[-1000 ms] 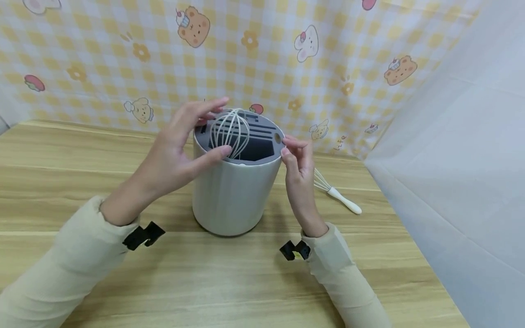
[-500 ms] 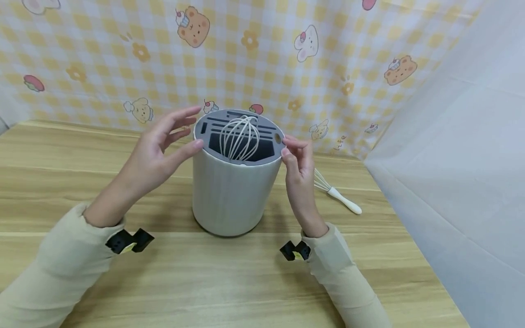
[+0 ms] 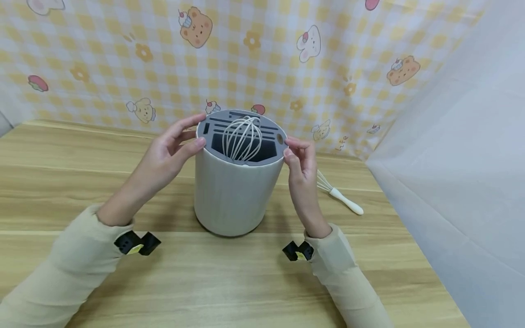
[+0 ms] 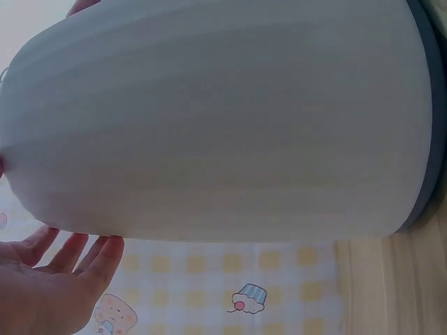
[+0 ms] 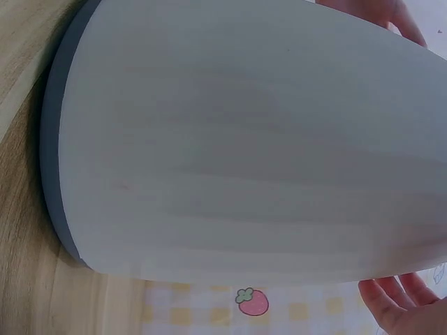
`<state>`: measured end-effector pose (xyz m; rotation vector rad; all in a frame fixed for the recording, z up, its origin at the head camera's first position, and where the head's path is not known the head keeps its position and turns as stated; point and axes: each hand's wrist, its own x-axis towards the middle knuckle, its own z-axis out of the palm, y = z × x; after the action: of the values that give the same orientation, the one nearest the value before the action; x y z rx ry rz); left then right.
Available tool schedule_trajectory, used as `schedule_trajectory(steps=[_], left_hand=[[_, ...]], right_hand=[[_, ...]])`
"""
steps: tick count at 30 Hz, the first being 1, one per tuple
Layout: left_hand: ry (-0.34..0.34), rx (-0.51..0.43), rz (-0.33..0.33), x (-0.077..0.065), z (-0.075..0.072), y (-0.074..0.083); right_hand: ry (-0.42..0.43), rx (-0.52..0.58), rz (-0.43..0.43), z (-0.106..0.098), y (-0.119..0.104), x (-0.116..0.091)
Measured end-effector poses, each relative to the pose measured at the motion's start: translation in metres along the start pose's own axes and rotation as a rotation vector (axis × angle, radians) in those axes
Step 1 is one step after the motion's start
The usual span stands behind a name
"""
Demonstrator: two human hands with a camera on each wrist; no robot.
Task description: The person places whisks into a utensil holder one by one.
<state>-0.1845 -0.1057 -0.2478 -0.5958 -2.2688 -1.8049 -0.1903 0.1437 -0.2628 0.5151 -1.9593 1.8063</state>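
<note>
A white oval knife block (image 3: 234, 196) with a grey slotted top (image 3: 213, 141) stands upright on the table. From its large front opening rises a whisk (image 3: 242, 136), wire head up, its handle hidden inside. My left hand (image 3: 164, 152) holds the left side of the rim, thumb in front and fingers farther back; those fingertips press the wall in the left wrist view. On the opposite side, my right hand (image 3: 302, 175) grips the rim between thumb and bent fingers. Behind that hand lies a second whisk (image 3: 345, 200), its white handle toward the right, its wires partly covered.
The wooden table (image 3: 229, 282) ends at a sloping right edge. A yellow checked cloth (image 3: 262, 68) with cartoon animals hangs close behind the knife block. White sheeting (image 3: 451, 159) covers the right side.
My left hand lets go of the upright whisk, pulls back leftward, then comes to the knife block's left rim. The whisk leans farther right. My right hand keeps its place.
</note>
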Motion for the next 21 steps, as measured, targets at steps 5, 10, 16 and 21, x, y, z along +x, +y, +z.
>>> schedule_trajectory(steps=[5, 10, 16, 21], left_hand=[[0.020, -0.004, 0.002, -0.001, 0.002, 0.000], [0.037, 0.009, 0.002, -0.003, 0.003, -0.001], [0.046, 0.023, 0.000, -0.004, 0.004, -0.001], [0.051, 0.035, 0.001, -0.003, 0.005, -0.001]], right_hand=[[-0.027, 0.006, 0.013, -0.004, -0.002, 0.001], [-0.079, 0.001, 0.075, -0.010, -0.010, 0.004], [-0.180, -0.064, 0.114, -0.032, -0.017, 0.015], [-0.236, -0.229, 0.151, -0.068, -0.008, 0.029]])
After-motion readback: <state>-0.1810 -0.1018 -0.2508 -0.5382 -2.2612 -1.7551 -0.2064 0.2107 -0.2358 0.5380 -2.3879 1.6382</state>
